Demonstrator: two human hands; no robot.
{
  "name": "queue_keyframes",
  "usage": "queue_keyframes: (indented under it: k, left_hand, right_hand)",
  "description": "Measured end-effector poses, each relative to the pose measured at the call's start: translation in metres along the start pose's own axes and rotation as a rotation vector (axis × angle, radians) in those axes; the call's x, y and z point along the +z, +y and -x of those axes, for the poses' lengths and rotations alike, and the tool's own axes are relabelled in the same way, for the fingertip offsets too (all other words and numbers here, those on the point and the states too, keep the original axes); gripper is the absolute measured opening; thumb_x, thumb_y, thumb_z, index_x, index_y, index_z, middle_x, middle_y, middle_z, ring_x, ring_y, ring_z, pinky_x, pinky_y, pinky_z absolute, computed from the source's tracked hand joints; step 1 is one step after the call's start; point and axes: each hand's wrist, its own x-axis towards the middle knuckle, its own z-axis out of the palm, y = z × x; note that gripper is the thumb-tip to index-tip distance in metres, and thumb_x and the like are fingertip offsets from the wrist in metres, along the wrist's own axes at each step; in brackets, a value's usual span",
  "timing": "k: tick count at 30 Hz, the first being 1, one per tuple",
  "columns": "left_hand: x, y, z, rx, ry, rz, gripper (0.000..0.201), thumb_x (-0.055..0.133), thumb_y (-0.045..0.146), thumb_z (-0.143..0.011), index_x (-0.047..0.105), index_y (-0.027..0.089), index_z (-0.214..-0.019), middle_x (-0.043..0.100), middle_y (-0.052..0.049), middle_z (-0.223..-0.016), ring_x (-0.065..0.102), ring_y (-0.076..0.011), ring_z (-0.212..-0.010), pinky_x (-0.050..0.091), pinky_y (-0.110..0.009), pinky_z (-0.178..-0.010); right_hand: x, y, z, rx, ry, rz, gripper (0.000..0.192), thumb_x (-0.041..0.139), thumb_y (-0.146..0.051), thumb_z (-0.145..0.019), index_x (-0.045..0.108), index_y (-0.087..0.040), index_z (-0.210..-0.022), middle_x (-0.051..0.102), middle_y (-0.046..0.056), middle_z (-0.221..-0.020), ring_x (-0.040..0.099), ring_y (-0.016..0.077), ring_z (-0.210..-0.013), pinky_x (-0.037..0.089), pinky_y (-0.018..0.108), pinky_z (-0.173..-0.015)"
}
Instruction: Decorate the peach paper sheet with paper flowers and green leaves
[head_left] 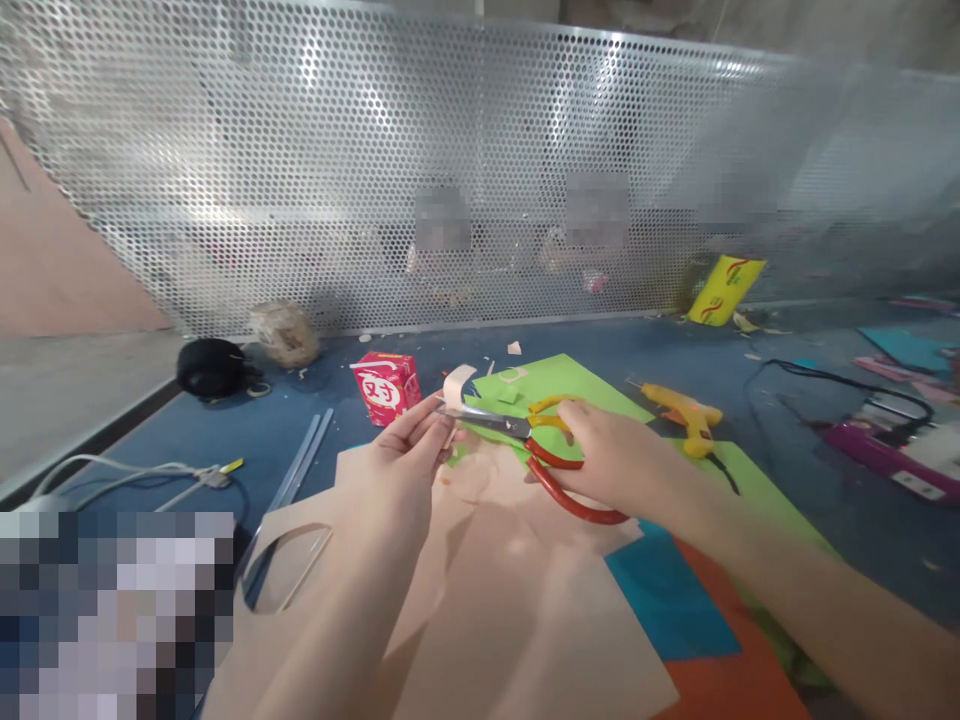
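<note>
My left hand (416, 440) pinches a small curled strip of pale paper (458, 386) near the middle of the table. In my right hand (600, 440) is a pair of scissors (555, 480) with red and yellow handles. Their blades point left, reaching the strip at my left fingertips; whether they are biting into it I cannot tell. Beneath both hands lies a large pale peach sheet (517, 620), with small scraps on it. Bright green paper (559, 385) lies just beyond, and blue paper (671, 600) shows below my right forearm.
A red box (387, 388) stands left of my hands. To the right lie a yellow glue gun (686, 412) and a purple device (892, 455) with a black cord. Clear sticks (300, 460) and a white cable (150, 468) are at left. A perforated metal screen (480, 130) borders the back.
</note>
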Motion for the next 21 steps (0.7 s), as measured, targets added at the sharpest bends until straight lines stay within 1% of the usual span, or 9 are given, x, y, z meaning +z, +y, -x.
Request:
queue_keyframes:
  k: [8, 11, 14, 17, 19, 21]
  left_hand:
    - [-0.0001, 0.0026, 0.0003, -0.007, -0.018, -0.002, 0.033, 0.082, 0.021, -0.053, 0.073, 0.018, -0.085, 0.073, -0.002, -0.073, 0.06, -0.006, -0.054, 0.046, -0.015, -0.053]
    - [0.0008, 0.0035, 0.0004, -0.004, -0.024, -0.004, 0.034, 0.081, 0.021, -0.054, 0.073, 0.018, -0.087, 0.074, -0.003, -0.078, 0.06, -0.0055, -0.055, 0.047, -0.016, -0.055]
    - [0.0018, 0.0044, 0.001, 0.002, -0.02, -0.015, 0.032, 0.081, 0.021, -0.053, 0.073, 0.018, -0.084, 0.074, -0.004, -0.079, 0.059, -0.0054, -0.055, 0.047, -0.017, -0.055]
    - [0.0022, 0.005, 0.0011, 0.002, -0.018, -0.036, 0.031, 0.081, 0.022, -0.053, 0.073, 0.016, -0.082, 0.073, -0.005, -0.081, 0.058, -0.0056, -0.055, 0.047, -0.017, -0.055]
    - [0.0017, 0.0049, 0.0005, 0.002, -0.01, -0.059, 0.031, 0.08, 0.023, -0.053, 0.072, 0.016, -0.083, 0.073, -0.005, -0.08, 0.057, -0.0058, -0.054, 0.046, -0.018, -0.054]
    - [0.0009, 0.0044, -0.0003, -0.004, -0.001, -0.094, 0.032, 0.08, 0.022, -0.053, 0.071, 0.015, -0.083, 0.072, -0.005, -0.074, 0.058, -0.0075, -0.053, 0.046, -0.019, -0.053]
  right_hand:
    - [-0.0041, -0.0003, 0.0003, 0.01, -0.029, 0.044, 0.036, 0.048, -0.056, -0.075, 0.04, -0.022, -0.07, 0.051, -0.001, -0.056, 0.045, 0.0139, -0.044, 0.024, 0.024, -0.04]
    - [-0.0046, -0.0003, 0.0003, 0.003, -0.011, 0.072, 0.037, 0.047, -0.058, -0.075, 0.041, -0.021, -0.069, 0.051, -0.001, -0.056, 0.044, 0.0135, -0.043, 0.023, 0.024, -0.041]
    - [-0.0035, 0.0006, 0.0001, 0.001, 0.012, 0.099, 0.039, 0.048, -0.058, -0.075, 0.043, -0.021, -0.068, 0.051, -0.001, -0.055, 0.044, 0.0131, -0.042, 0.02, 0.024, -0.041]
    - [-0.0023, 0.0015, -0.0004, -0.008, 0.035, 0.106, 0.04, 0.048, -0.059, -0.075, 0.046, -0.02, -0.069, 0.053, 0.001, -0.058, 0.045, 0.0132, -0.042, 0.02, 0.025, -0.042]
    - [-0.0021, 0.0017, -0.0009, -0.015, 0.035, 0.101, 0.04, 0.048, -0.059, -0.075, 0.048, -0.02, -0.069, 0.054, 0.002, -0.058, 0.045, 0.0135, -0.042, 0.02, 0.025, -0.042]
    - [-0.0027, 0.0018, -0.0015, -0.007, 0.027, 0.102, 0.039, 0.049, -0.059, -0.074, 0.048, -0.02, -0.069, 0.052, 0.001, -0.056, 0.045, 0.0141, -0.042, 0.021, 0.025, -0.041]
